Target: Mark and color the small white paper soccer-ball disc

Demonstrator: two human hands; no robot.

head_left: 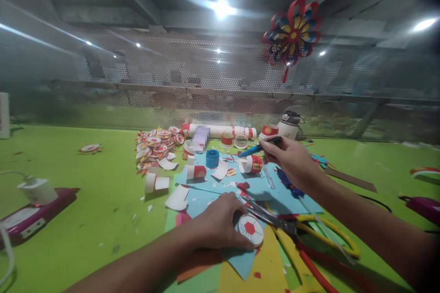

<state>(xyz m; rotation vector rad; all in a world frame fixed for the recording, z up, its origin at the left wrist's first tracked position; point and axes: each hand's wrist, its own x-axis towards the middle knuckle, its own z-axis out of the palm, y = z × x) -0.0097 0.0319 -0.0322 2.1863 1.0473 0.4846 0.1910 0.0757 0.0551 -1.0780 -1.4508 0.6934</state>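
Note:
My left hand (218, 222) rests on the sheets of coloured paper near the front and grips a small round paper drum (250, 229) with a white top and a red hexagon on it. My right hand (292, 160) is raised further back, closed around a blue glue gun (256, 149) whose tip points left. A red-and-white paper ring (251, 164) lies just below that tip. Scissors with yellow handles (292, 229) lie open on the paper right of the drum.
A blue paper sheet (213, 183) covers the green table (85, 219). A heap of finished round pieces (156, 146), a blue cap (212, 158), paper rolls (220, 131) and a white bottle (289, 124) stand behind. A paper pinwheel (293, 34) hangs above. Purple devices sit at left (34, 213) and right (424, 206).

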